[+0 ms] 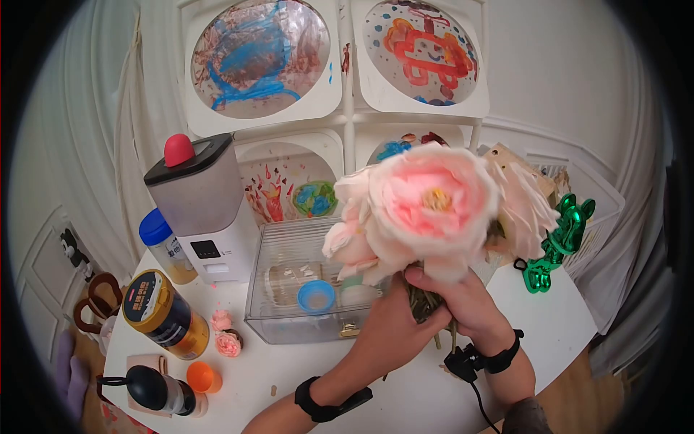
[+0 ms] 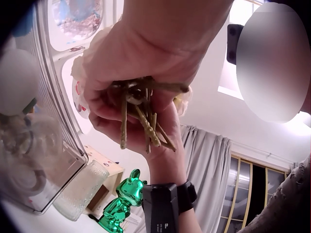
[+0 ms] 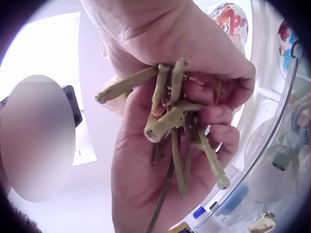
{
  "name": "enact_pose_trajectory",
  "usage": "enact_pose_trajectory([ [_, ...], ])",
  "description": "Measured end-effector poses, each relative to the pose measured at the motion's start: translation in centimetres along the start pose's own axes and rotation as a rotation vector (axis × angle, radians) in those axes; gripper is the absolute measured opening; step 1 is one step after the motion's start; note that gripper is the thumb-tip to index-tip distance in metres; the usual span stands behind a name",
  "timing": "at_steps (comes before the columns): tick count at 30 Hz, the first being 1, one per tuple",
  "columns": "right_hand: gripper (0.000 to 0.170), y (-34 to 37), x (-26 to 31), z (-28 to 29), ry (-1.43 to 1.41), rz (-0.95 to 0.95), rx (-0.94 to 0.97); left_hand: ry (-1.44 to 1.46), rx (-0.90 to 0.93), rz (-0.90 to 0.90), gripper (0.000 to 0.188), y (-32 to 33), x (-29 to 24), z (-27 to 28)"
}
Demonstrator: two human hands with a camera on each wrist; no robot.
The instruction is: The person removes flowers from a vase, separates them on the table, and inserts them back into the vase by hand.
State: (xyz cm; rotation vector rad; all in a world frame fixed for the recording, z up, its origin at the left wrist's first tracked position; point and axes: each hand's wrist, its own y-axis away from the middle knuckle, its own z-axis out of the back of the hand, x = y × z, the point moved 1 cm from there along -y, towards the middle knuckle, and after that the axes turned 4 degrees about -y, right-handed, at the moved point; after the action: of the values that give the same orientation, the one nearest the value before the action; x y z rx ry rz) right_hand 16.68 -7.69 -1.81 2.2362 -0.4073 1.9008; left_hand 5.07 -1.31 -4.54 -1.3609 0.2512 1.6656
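Observation:
Both hands hold a bunch of pale pink flowers [image 1: 434,206] by its stems, above the table's front half. My left hand [image 1: 394,322] wraps its fingers round the bundle, thumb pointing up toward the blooms. From the other side my right hand [image 1: 473,307] closes round the same stems, its thumb just under the largest flower. Below the two palms, cut green stems [image 3: 167,125] fan out at different angles in the right wrist view. The left wrist view shows the stem ends [image 2: 123,128] sticking out between the hands. Leaves and upper stems are mostly hidden behind fingers and petals.
Behind the hands stands a clear lidded box [image 1: 289,325] with a blue-rimmed item inside. To its left are a dispenser [image 1: 210,195], a gold-and-black jar [image 1: 166,315], small pink blooms [image 1: 228,343] and an orange cup [image 1: 204,377]. A shiny green bear figure [image 1: 567,235] stands right.

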Motion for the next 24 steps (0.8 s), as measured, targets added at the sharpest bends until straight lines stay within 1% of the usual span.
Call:
enact_pose_trajectory([
  [1,0.042,0.0,0.3,-0.2,-0.004,0.000,-0.002,0.037,-0.095,-0.009,0.056,0.0,-0.1,-0.1],
  [2,0.041,0.0,0.2,-0.4,-0.042,0.017,0.045,0.033,-0.091,-0.011,0.056,0.0,0.2,0.0],
  [3,0.040,0.0,0.4,-0.6,-0.078,0.030,0.093,0.133,-0.057,0.032,0.052,-0.3,0.6,0.1],
  [4,0.040,0.0,0.3,-0.8,-0.079,0.031,0.092,0.233,-0.024,0.074,0.049,-0.5,0.9,0.1],
  [5,0.040,-0.1,0.3,-0.9,-0.105,0.021,0.095,0.233,-0.023,0.074,0.049,-0.7,1.1,0.0],
  [7,0.040,-0.3,0.2,-1.0,-0.131,0.012,0.099,0.377,-0.086,-0.007,0.047,-0.9,1.2,-0.1],
  [8,0.040,-0.4,-0.1,-1.0,-0.143,0.010,0.101,0.377,-0.086,-0.008,0.047,-0.9,1.1,0.0],
  [10,0.041,-0.5,-0.3,-1.1,-0.153,0.007,0.104,0.399,-0.091,0.069,0.037,-0.7,0.8,0.2],
  [13,0.043,-0.5,-0.6,-1.2,-0.137,-0.009,0.097,0.325,-0.122,0.039,0.034,-0.8,1.2,0.5],
  [15,0.043,-0.7,-0.8,-1.2,-0.091,0.092,0.083,0.345,-0.131,0.045,0.037,-1.0,1.1,0.8],
  [16,0.043,-0.7,-0.9,-1.1,-0.089,0.092,0.082,0.364,-0.138,0.050,0.040,-1.1,1.0,0.8],
  [17,0.042,-0.7,-1.1,-0.9,-0.030,0.130,0.068,0.365,-0.137,0.050,0.040,-1.1,1.1,0.8],
  [18,0.042,-0.8,-1.2,-0.8,0.028,0.169,0.052,0.372,-0.158,0.023,0.042,-1.1,1.2,0.8],
  [19,0.042,-0.9,-1.3,-0.6,0.028,0.172,0.050,0.379,-0.179,-0.005,0.043,-1.1,1.4,0.7],
  [20,0.041,-1.0,-1.5,-0.6,0.108,0.234,0.021,0.379,-0.177,-0.006,0.043,-1.2,1.5,0.6],
  [21,0.042,-1.0,-1.5,-0.5,0.188,0.296,-0.008,0.368,-0.217,-0.044,0.044,-1.2,1.6,0.4],
  [22,0.042,-1.0,-1.5,-0.4,0.188,0.297,-0.009,0.355,-0.256,-0.083,0.045,-1.3,1.4,0.4],
  [23,0.043,-0.9,-1.7,-0.2,0.267,0.309,-0.044,0.355,-0.255,-0.087,0.045,-1.0,1.3,0.4],
  [24,0.045,-0.8,-1.6,-0.1,0.345,0.317,-0.078,0.349,-0.228,-0.022,0.041,-0.8,0.9,0.6],
])
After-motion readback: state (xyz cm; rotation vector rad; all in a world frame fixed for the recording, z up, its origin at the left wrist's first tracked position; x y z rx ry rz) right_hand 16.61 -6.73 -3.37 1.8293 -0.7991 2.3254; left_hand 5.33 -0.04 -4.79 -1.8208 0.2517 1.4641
